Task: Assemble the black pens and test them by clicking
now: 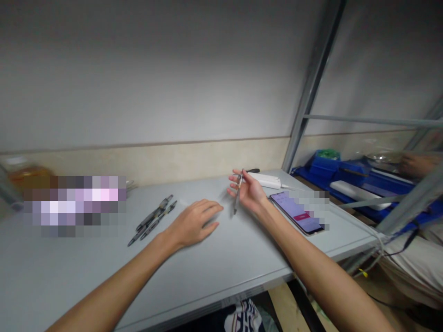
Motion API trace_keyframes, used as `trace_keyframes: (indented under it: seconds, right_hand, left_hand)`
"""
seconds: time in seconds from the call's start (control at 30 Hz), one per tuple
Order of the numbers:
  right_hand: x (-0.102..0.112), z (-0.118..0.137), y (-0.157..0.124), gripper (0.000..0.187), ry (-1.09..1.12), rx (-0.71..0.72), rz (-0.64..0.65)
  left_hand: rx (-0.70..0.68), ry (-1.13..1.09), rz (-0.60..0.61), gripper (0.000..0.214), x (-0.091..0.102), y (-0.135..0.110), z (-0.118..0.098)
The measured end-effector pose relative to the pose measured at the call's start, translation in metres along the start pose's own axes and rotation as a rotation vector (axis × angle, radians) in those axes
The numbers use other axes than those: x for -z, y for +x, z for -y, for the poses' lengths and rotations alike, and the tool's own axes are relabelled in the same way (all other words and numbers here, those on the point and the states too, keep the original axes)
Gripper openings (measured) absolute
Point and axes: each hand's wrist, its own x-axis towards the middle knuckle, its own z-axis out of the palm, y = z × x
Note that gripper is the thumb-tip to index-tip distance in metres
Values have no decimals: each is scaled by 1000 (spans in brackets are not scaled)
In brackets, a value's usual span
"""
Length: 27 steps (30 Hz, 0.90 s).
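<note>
My right hand (249, 190) is turned palm inward above the middle of the table, and a slim grey pen (238, 196) is pinched at its upper end between thumb and forefinger. The pen hangs down, tip toward the tabletop, while the other fingers spread apart. To its left, my left hand (199, 220) hovers palm down with thumb and fingers apart, holding nothing. Several similar grey pens (154, 219) lie in a loose bunch on the table, left of my left hand.
The grey table (221, 258) meets a wall behind. A lit phone (297, 214) and a white power strip (268, 180) lie to the right. Beyond a metal post (313, 87) are blue trays (325, 161) and another person's hand (420, 163). A bottle (26, 177) stands far left, beside a blurred-out area.
</note>
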Motion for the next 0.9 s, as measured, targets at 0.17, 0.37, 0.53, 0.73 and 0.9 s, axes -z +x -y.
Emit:
trace_keyframes:
  seconds: [0.17,0.37,0.53,0.73,0.9]
  right_hand:
    - [-5,11,3,35,-20,-3,127]
    - [-23,20,5,45,-36,-161,170]
    - [-33,27,0,40,10,-198,168]
    - [-32,31,-1,38,19,-205,152]
    - [-31,29,-2,45,42,-199,158]
  left_hand:
    - [130,14,-43,27,-2,-5,14]
    - [178,59,-12,16,-2,-6,22]
    - [195,59,26,17,-2,-5,22]
    - [230,90,43,18,-2,-7,27]
    - [237,99,44,19,-3,-7,27]
